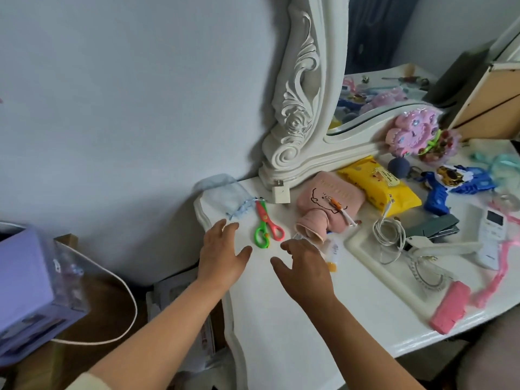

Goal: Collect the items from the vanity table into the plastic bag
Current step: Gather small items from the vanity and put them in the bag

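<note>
Hovering over the near-left part of the white vanity table (pixel 281 319), both hands are showing in the single head view with their fingers spread and relaxed, holding nothing. The left hand (pixel 222 254) is lying low over the table edge, its fingertips pointing toward a sheer blue drawstring pouch (pixel 225 197) just beyond them. The right hand (pixel 305 266) is floating beside it, thumb turned inward toward the left thumb.

Lying just past the gap between the two sets of fingers are the red-and-green toy scissors (pixel 266 225), blades pointing away toward the carved mirror frame (pixel 298 94). Beyond the right fingertips a pink covered hot-water bottle (pixel 326 204) is resting with its neck toward the hand, a thin pen-like stick across it. A yellow wet-wipes pack (pixel 380 187) is lying behind it, touching it. To the right of the right hand's fingers, a coiled white cable (pixel 389 232) is sitting on a cream tray (pixel 365 257), with a white remote control (pixel 492 237), a blue toy gun (pixel 436 195) and a pink eraser-like block (pixel 450 308) farther out. A white plug adapter (pixel 280 194) is standing at the mirror's foot.

No plastic bag can be picked out with certainty.
</note>
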